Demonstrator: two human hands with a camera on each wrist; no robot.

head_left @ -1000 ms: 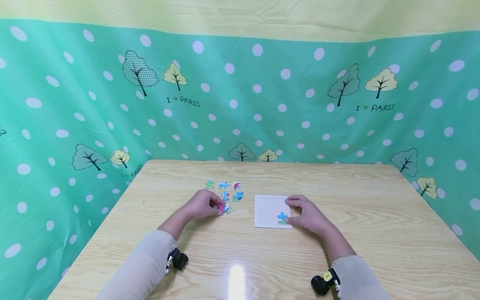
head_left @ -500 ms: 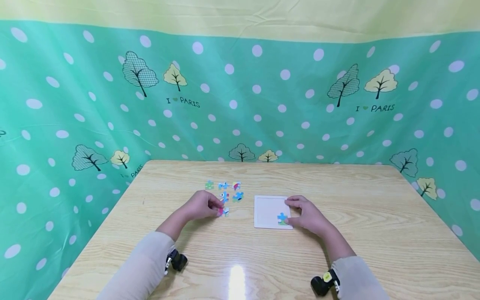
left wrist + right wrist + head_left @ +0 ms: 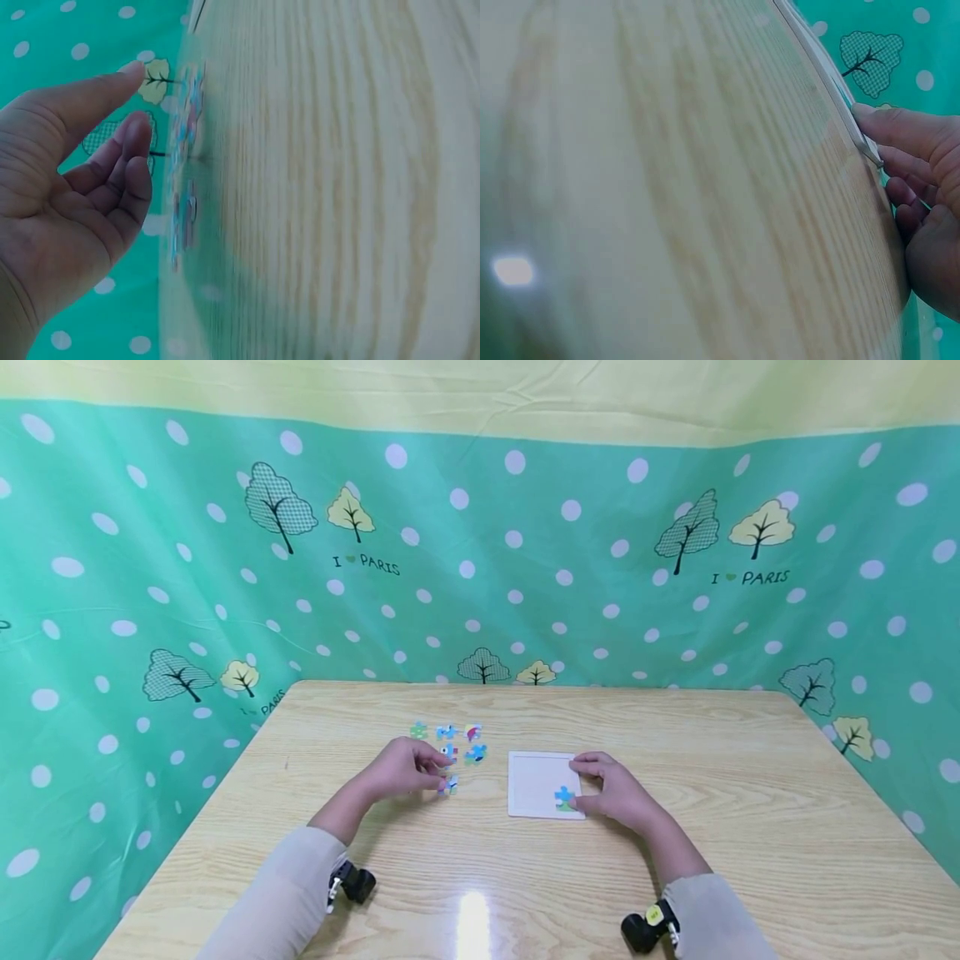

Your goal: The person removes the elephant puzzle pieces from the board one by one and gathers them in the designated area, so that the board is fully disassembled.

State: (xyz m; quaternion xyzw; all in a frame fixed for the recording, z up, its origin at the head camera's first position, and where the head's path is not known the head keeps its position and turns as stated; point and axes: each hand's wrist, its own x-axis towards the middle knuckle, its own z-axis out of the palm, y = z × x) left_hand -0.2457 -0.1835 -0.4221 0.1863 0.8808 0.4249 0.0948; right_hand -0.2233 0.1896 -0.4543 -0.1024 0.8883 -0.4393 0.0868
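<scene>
My left hand (image 3: 408, 770) is over the left side of the table, thumb and fingers apart. In the left wrist view nothing shows between its fingertips. By the thumb lies a jigsaw piece (image 3: 452, 786), partly covered by the hand. Just beyond the fingers is a blue piece with a bird's eye (image 3: 448, 750). My right hand (image 3: 617, 787) grips the right edge of a white puzzle tray (image 3: 536, 817), its thumb on the rim near the front corner. One blue and green piece (image 3: 563, 795) sits in the tray's near right corner, partly under the thumb.
Behind the left hand lie a green piece (image 3: 418, 730), a blue and white piece (image 3: 446, 732), a red and yellow piece (image 3: 472, 732) and a blue piece (image 3: 476, 754). A polka-dot curtain (image 3: 480, 568) hangs behind the wooden table (image 3: 712, 752).
The left fingers pinched a piece with pink on it; it moved slightly nearer, and now the fingers have spread off it. The right hand and tray have stayed put.
</scene>
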